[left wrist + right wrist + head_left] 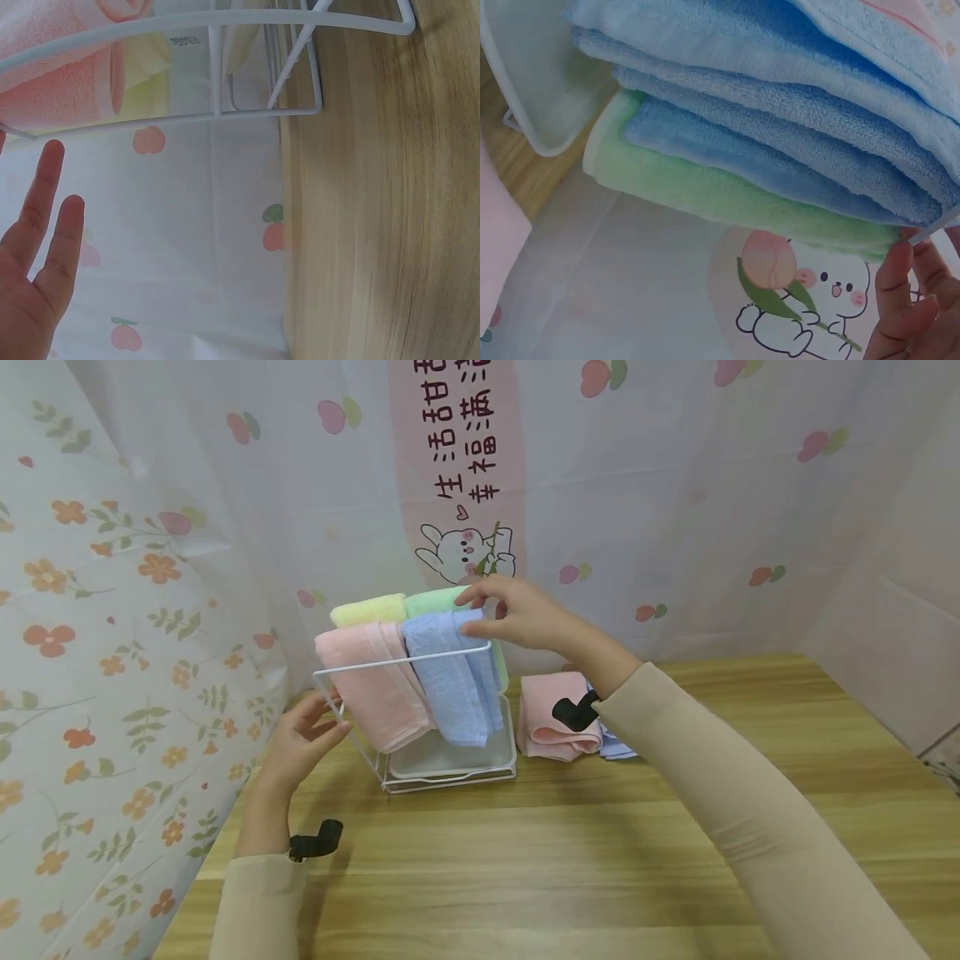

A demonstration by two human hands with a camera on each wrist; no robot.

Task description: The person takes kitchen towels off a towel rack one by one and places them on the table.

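Note:
A white wire rack [405,660] stands on the table, holding folded towels above a pale tray [508,727]. A pink towel [371,681] and a blue towel [450,677] hang at its front. Behind them sit a yellow towel [367,610] and a green towel [435,601]. My left hand [296,747] pinches the rack's left side by a wire, with two other fingers [64,240] extended in the left wrist view. At the upper right corner, my right hand [521,614] pinches the rack's wire beside the blue and green towels.
Right of the rack, a folded pink towel [551,714] and another blue towel [618,747] lie on the wooden table [480,868], partly behind my right forearm. A printed curtain [637,510] hangs close behind the rack, and a floral one [112,652] borders the left.

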